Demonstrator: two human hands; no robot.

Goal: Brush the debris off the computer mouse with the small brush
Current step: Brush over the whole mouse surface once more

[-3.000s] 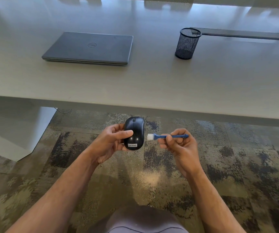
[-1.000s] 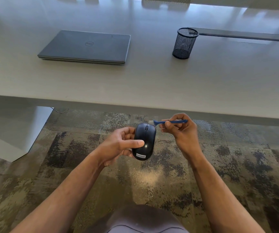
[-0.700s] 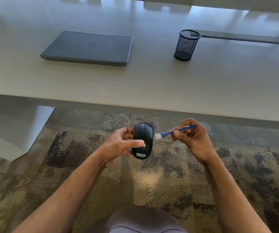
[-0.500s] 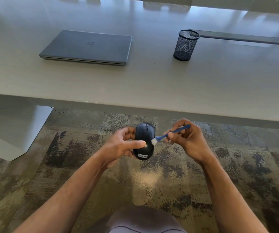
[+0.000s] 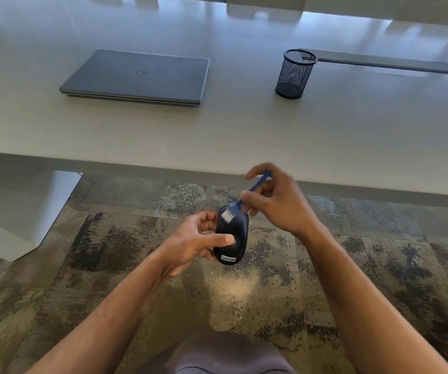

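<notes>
Bristles now on mouse top

Brush (image 5: 247,197) has moved from the right flank half a second ago up to the front end; bristles touch near the wheel. My right hand (image 5: 274,203) pinches the handle, my left hand (image 5: 198,241) grips the mouse (image 5: 232,238) mid-air below the desk (image 5: 244,130). Sweeping is underway, not done.

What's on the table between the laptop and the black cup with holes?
Nothing. In the head view, the stretch of table between the closed laptop and the mesh cup is bare.
</notes>
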